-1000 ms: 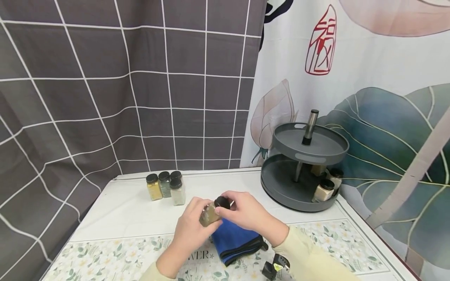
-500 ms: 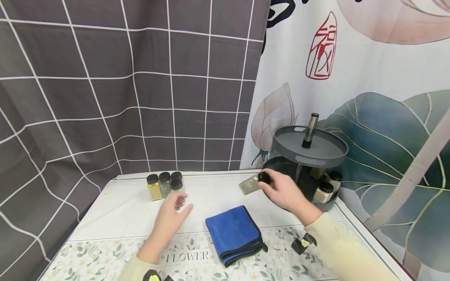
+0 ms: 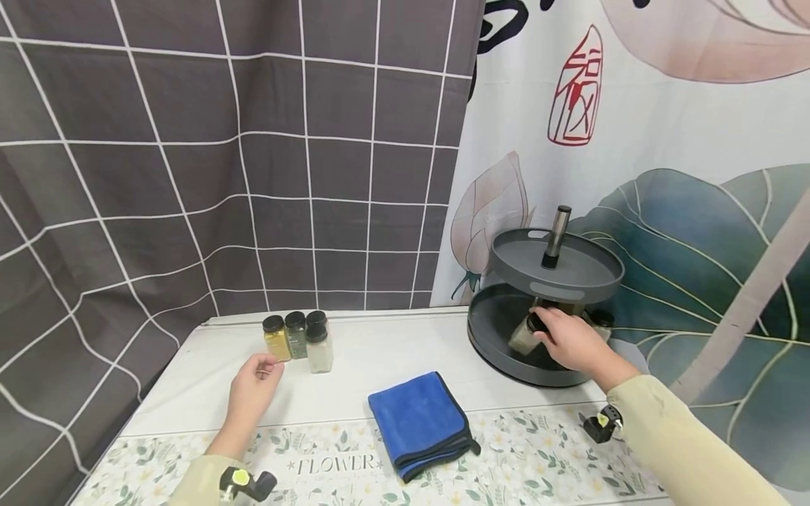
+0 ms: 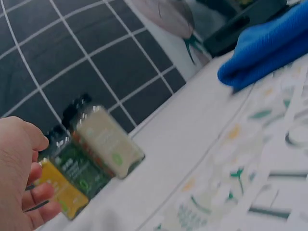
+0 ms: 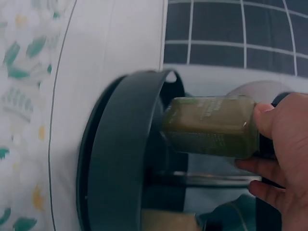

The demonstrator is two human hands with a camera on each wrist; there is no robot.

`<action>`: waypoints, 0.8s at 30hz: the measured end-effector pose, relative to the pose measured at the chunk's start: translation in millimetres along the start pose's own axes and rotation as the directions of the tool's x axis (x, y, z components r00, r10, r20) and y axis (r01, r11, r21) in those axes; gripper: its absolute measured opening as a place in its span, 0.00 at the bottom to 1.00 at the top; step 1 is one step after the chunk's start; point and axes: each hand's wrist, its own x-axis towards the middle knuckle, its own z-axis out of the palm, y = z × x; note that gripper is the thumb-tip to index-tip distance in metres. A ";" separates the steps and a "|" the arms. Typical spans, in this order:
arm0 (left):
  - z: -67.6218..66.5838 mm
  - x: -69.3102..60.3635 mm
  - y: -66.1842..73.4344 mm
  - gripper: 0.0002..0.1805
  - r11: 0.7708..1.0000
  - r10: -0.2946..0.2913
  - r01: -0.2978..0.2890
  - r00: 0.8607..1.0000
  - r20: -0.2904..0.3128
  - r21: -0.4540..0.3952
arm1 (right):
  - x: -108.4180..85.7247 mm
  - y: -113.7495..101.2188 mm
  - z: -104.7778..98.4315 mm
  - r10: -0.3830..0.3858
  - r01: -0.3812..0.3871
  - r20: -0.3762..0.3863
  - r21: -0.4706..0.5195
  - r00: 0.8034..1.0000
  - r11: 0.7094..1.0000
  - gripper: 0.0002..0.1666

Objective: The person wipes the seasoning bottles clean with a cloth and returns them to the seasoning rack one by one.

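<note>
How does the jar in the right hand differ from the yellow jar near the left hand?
The held jar has olive-brown contents; the yellow jar has yellow ones. The held jar tilts in the right hand, while the yellow jar stands upright on the table. Both are clear, black-lidded jars.

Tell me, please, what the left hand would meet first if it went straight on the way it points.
Probably the yellow jar, close by the left hand; whether they touch is unclear.
</note>
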 end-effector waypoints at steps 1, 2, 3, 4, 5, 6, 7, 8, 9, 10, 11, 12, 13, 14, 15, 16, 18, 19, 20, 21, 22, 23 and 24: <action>-0.7 0.4 -2.7 0.15 1.000 -0.002 0.002 1.000 -0.005 0.001 | 0.8 3.1 0.7 0.001 -0.001 0.023 0.002 1.000 1.000 0.30; -1.2 0.8 -5.1 0.15 1.000 -0.002 0.002 1.000 -0.010 0.001 | 1.6 5.9 1.3 0.002 -0.002 0.046 0.007 0.999 1.000 0.30; -1.6 1.1 -7.3 0.15 1.000 -0.001 0.000 1.000 -0.016 -0.002 | 2.2 7.9 1.7 0.004 -0.005 0.069 0.017 0.998 1.000 0.30; -2.2 1.5 -8.8 0.15 1.000 -0.002 0.002 1.000 -0.021 -0.002 | 2.7 9.6 2.0 0.006 -0.009 0.094 0.031 0.996 0.999 0.30; -2.6 1.9 -10.4 0.16 1.000 -0.001 0.001 1.000 -0.028 -0.004 | 3.1 10.8 2.4 0.006 -0.011 0.119 0.046 0.993 0.999 0.30; -3.1 2.1 -11.9 0.16 1.000 -0.001 0.001 0.999 -0.033 -0.003 | 3.4 11.8 3.1 0.005 -0.013 0.145 0.060 0.989 0.998 0.30; -3.7 2.5 -13.2 0.16 1.000 -0.003 0.003 0.999 -0.039 -0.007 | 3.6 12.2 3.7 0.004 -0.017 0.170 0.070 0.985 0.997 0.31; -4.2 2.9 -14.7 0.16 1.000 -0.007 0.007 0.999 -0.043 -0.010 | 3.4 12.3 4.2 0.003 -0.019 0.194 0.081 0.981 0.997 0.31; -4.8 3.1 -15.9 0.16 1.000 -0.012 0.011 0.999 -0.046 -0.010 | 2.9 12.3 4.8 -0.001 -0.018 0.215 0.088 0.977 0.996 0.31; -5.3 3.3 -17.0 0.15 1.000 -0.016 0.015 0.999 -0.049 -0.010 | 2.4 12.3 5.5 -0.003 -0.018 0.231 0.092 0.973 0.996 0.31; -5.6 3.5 -18.3 0.15 1.000 -0.019 0.018 0.999 -0.051 -0.015 | 2.0 12.5 6.3 -0.006 -0.017 0.242 0.093 0.970 0.996 0.31; -5.9 3.7 -19.6 0.15 1.000 -0.023 0.022 0.998 -0.053 -0.015 | 1.6 12.6 7.1 -0.007 -0.017 0.249 0.092 0.968 0.996 0.31; -6.1 3.7 -20.7 0.15 1.000 -0.027 0.026 0.998 -0.054 -0.015 | 1.3 12.6 7.6 -0.006 -0.017 0.253 0.088 0.967 0.996 0.32; -6.1 3.7 -22.0 0.15 1.000 -0.027 0.026 0.998 -0.055 -0.012 | 1.1 12.5 7.9 -0.005 -0.018 0.256 0.087 0.967 0.996 0.32; -6.2 3.5 -23.1 0.15 1.000 -0.029 0.028 0.998 -0.056 -0.011 | 1.1 12.6 8.1 -0.005 -0.018 0.258 0.085 0.966 0.996 0.32; -6.1 3.3 -24.2 0.15 0.999 -0.031 0.030 0.998 -0.057 -0.011 | 1.5 12.4 8.2 -0.005 -0.018 0.262 0.086 0.965 0.996 0.32; -5.9 2.9 -26.1 0.14 0.999 -0.032 0.031 0.998 -0.058 -0.011 | 2.3 12.7 8.1 -0.007 -0.018 0.270 0.092 0.963 0.996 0.32; -5.8 2.6 -26.8 0.14 0.999 -0.034 0.034 0.998 -0.060 -0.011 | 2.9 13.1 8.1 -0.008 -0.019 0.273 0.095 0.962 0.995 0.32; -5.7 2.4 -27.3 0.14 0.999 -0.036 0.035 0.997 -0.061 -0.012 | 3.7 13.4 8.1 -0.008 -0.021 0.277 0.102 0.961 0.995 0.33; -5.8 2.3 -27.7 0.14 0.999 -0.041 0.040 0.997 -0.063 -0.012 | 4.7 13.8 8.2 -0.012 -0.020 0.280 0.110 0.960 0.994 0.33; -5.8 2.3 -28.2 0.14 0.999 -0.041 0.040 0.997 -0.066 -0.012 | 5.6 14.2 8.4 -0.015 -0.019 0.281 0.117 0.960 0.993 0.34; -5.9 2.5 -28.8 0.14 0.999 -0.040 0.040 0.997 -0.069 -0.010 | 6.6 14.9 8.8 -0.014 -0.021 0.279 0.124 0.960 0.992 0.34; -6.2 2.5 -29.0 0.14 0.999 -0.044 0.044 0.996 -0.072 -0.009 | 7.6 15.4 9.2 -0.012 -0.025 0.276 0.131 0.961 0.991 0.35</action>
